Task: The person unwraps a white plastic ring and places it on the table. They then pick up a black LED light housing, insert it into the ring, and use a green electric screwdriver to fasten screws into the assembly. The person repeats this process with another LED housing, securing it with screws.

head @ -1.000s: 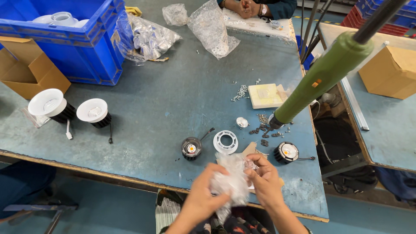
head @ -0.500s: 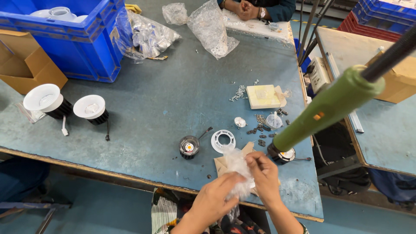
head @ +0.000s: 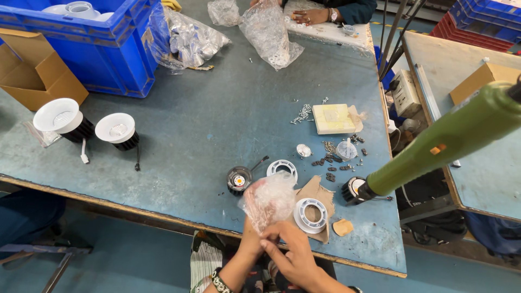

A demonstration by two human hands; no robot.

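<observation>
Currently, in the head view, both hands work at the near edge of the blue-grey worktable (head: 179, 125). The left hand (head: 251, 239) and the right hand (head: 290, 252) meet just below a crumpled clear plastic bag (head: 268, 199), which stands up from the fingers over the table edge. The right hand's fingers (head: 274, 239) are pinched narrow on the lower end of the bag; the left hand is partly hidden behind the right, so its finger position cannot be told, though it touches the bag's base. Just beside the bag, to its right, a white round plastic ring (head: 311, 215) lies on a torn piece of brown cardboard (head: 319, 191). Behind the bag a small black round lamp body (head: 239, 179) sits near a second white ring (head: 282, 169). Further right, a green cylindrical power screwdriver (head: 450, 142) hangs tilted, its tip at another black round lamp body (head: 353, 190). Loose dark screws (head: 328, 161) lie scattered near a pale yellow flat block (head: 332, 118). At the left of the table stand two white-rimmed downlights (head: 87, 126), with a brown cardboard box (head: 35, 68) and a blue plastic crate (head: 97, 40) behind them. At the far edge another person's hands (head: 309, 15) rest by a clear bag of white parts (head: 269, 33).
</observation>
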